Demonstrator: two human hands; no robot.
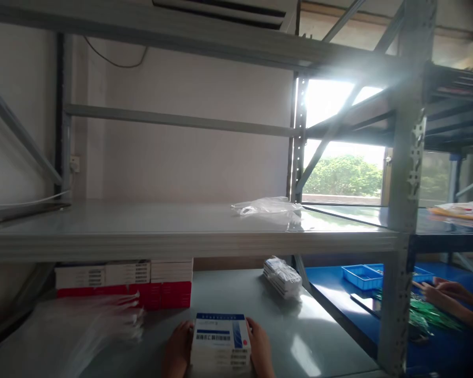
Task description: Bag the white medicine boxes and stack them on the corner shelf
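Observation:
Low in the head view, a stack of white-and-blue boxes (219,336) sits between my two hands, over the lower grey shelf (236,291). Its top box bears printed characters, a blue band and a small red dot. My left hand (178,347) presses against the left side of the stack. On the right side, my right hand (260,346) does the same. The stack's bottom is cut off by the frame edge, so I cannot tell whether it rests on the shelf.
Red-and-white boxes (161,286) stand at the back left, behind clear plastic bags (82,331). A plastic-wrapped bundle (283,278) lies back right. The upper shelf (161,218) holds a plastic bag (266,207). Past the post (398,294), another person's hands (445,291) are near a blue tray (360,276).

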